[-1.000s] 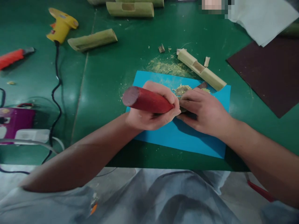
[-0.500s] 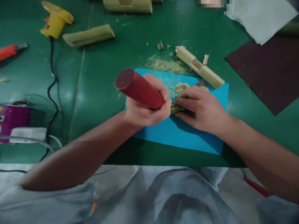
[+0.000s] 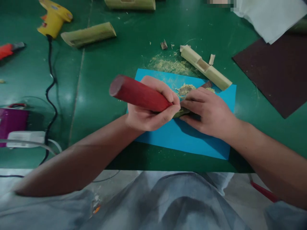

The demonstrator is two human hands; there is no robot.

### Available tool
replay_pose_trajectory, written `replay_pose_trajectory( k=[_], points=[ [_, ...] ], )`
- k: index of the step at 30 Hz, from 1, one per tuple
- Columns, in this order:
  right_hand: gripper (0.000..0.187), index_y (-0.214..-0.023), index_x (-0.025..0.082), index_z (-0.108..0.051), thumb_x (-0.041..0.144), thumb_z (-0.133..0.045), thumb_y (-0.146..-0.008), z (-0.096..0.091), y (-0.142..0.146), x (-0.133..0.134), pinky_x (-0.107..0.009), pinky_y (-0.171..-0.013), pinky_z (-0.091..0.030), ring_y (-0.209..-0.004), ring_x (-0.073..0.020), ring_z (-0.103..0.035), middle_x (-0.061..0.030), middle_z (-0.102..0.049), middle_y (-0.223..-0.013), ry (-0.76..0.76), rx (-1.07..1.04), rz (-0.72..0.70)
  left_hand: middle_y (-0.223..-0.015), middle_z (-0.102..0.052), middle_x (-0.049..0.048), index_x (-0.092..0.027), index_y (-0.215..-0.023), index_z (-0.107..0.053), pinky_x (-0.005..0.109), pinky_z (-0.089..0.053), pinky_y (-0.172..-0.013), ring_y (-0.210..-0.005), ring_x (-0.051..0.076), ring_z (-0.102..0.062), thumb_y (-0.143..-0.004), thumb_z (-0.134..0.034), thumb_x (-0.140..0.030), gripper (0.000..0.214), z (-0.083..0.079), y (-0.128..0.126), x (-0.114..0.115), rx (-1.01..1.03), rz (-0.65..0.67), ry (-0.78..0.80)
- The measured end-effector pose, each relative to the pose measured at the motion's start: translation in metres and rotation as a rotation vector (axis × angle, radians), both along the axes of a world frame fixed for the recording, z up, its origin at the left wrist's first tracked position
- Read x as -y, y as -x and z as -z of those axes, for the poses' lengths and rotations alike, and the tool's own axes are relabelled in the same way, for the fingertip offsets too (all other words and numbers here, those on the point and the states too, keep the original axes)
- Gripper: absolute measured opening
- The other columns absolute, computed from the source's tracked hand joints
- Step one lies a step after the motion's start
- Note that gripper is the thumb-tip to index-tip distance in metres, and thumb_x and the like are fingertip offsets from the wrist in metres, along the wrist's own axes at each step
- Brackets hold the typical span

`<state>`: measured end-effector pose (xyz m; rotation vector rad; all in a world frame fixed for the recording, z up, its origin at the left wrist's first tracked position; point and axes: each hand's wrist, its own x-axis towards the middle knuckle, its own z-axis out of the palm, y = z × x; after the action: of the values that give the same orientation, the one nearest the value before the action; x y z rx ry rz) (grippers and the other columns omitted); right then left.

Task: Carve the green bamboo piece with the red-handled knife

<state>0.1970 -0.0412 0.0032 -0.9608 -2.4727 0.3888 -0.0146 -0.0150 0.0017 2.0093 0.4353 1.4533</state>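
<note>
My left hand [image 3: 153,107] is wrapped round the thick handle of a red-handled tool [image 3: 137,94]; its working end is hidden behind my fingers. Against its fingertips lies a green bamboo piece [image 3: 181,112], which my right hand [image 3: 208,110] pins down and grips between thumb and fingers. Both hands work over a blue sheet [image 3: 189,140] on the green table. Just beyond my right fingers, a small heap of pale shavings [image 3: 188,88] rests on the sheet. A light bamboo piece with a square notch [image 3: 217,76] slants across the sheet's far right corner.
Sawdust [image 3: 168,65] is scattered past the sheet. At the left are a yellow hot glue gun [image 3: 54,17], a cut bamboo tube [image 3: 90,34], an orange-handled tool [image 3: 7,50] and a white plug [image 3: 26,139]. A dark brown board [image 3: 275,73] and white paper [image 3: 266,19] lie right.
The red handle has tilted lower, its butt end swinging left, while my left hand has turned with it. My right hand stays on the bamboo piece. The view has shifted slightly.
</note>
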Motion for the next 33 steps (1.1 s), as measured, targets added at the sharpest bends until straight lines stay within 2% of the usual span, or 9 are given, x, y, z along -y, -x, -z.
replay_pose_trajectory(
  k=[5, 11, 18, 23, 27, 30, 33],
  points=[
    [0.021, -0.098, 0.018, -0.072, 0.030, -0.055, -0.099, 0.0011, 0.0006, -0.0004, -0.042, -0.078, -0.045, -0.095, -0.0278, -0.060, -0.0115, -0.067, -0.100, 0.015, -0.022, 0.003, -0.085, -0.069, 0.0007, -0.015, -0.098, -0.059, 0.021, -0.061, -0.058, -0.070, 0.014, -0.076, -0.081, -0.075, -0.007, 0.025, 0.0009, 0.0033, -0.0034, -0.080, 0.035, -0.018],
    [0.017, -0.098, 0.020, -0.071, 0.030, -0.057, -0.097, 0.0007, 0.0003, -0.0005, -0.041, -0.080, -0.043, -0.096, -0.0265, -0.059, -0.0100, -0.067, -0.101, 0.045, -0.040, 0.002, -0.082, -0.070, -0.0004, -0.015, -0.096, -0.061, 0.020, -0.061, -0.059, -0.069, 0.014, -0.076, -0.079, -0.078, -0.007, 0.025, -0.0002, 0.0020, -0.0034, -0.056, 0.036, -0.039],
    [0.019, -0.097, 0.019, -0.071, 0.031, -0.057, -0.098, 0.0009, 0.0003, -0.0005, -0.041, -0.078, -0.043, -0.095, -0.0266, -0.059, -0.0102, -0.066, -0.100, 0.007, -0.021, 0.003, -0.085, -0.071, 0.0016, -0.015, -0.097, -0.062, 0.024, -0.062, -0.065, -0.071, 0.014, -0.076, -0.076, -0.081, -0.007, 0.030, 0.0005, 0.0028, -0.0027, -0.059, 0.008, -0.007],
    [0.020, -0.097, 0.018, -0.072, 0.031, -0.056, -0.099, 0.0010, 0.0009, -0.0009, -0.040, -0.079, -0.043, -0.093, -0.0257, -0.059, -0.0103, -0.066, -0.098, 0.007, -0.017, -0.005, -0.077, -0.072, -0.0012, -0.017, -0.087, -0.062, 0.022, -0.059, -0.061, -0.068, 0.013, -0.073, -0.076, -0.078, -0.006, 0.022, -0.0042, 0.0020, -0.0035, -0.137, 0.057, 0.022],
    [0.019, -0.097, 0.020, -0.072, 0.032, -0.057, -0.099, 0.0027, 0.0013, -0.0010, -0.040, -0.078, -0.042, -0.093, -0.0260, -0.059, -0.0096, -0.066, -0.097, 0.001, -0.042, 0.006, -0.080, -0.074, 0.0031, -0.018, -0.087, -0.064, 0.028, -0.060, -0.061, -0.070, 0.017, -0.075, -0.072, -0.082, -0.007, 0.025, -0.0059, 0.0011, -0.0021, -0.155, 0.015, 0.072],
    [0.018, -0.096, 0.020, -0.072, 0.031, -0.058, -0.097, 0.0033, 0.0013, -0.0009, -0.041, -0.078, -0.043, -0.094, -0.0263, -0.059, -0.0094, -0.066, -0.097, 0.013, -0.043, 0.010, -0.078, -0.071, 0.0024, -0.022, -0.085, -0.063, 0.031, -0.058, -0.058, -0.067, 0.018, -0.072, -0.077, -0.077, -0.011, 0.019, -0.0055, -0.0002, -0.0002, -0.158, -0.015, 0.163],
    [0.018, -0.098, 0.018, -0.072, 0.030, -0.058, -0.096, 0.0035, 0.0008, -0.0009, -0.042, -0.079, -0.044, -0.095, -0.0275, -0.059, -0.0107, -0.067, -0.099, 0.015, -0.026, 0.003, -0.073, -0.064, 0.0006, -0.024, -0.082, -0.060, 0.031, -0.055, -0.054, -0.062, 0.016, -0.068, -0.081, -0.073, -0.013, 0.016, -0.0027, 0.0002, 0.0006, -0.127, -0.055, 0.177]
  ],
)
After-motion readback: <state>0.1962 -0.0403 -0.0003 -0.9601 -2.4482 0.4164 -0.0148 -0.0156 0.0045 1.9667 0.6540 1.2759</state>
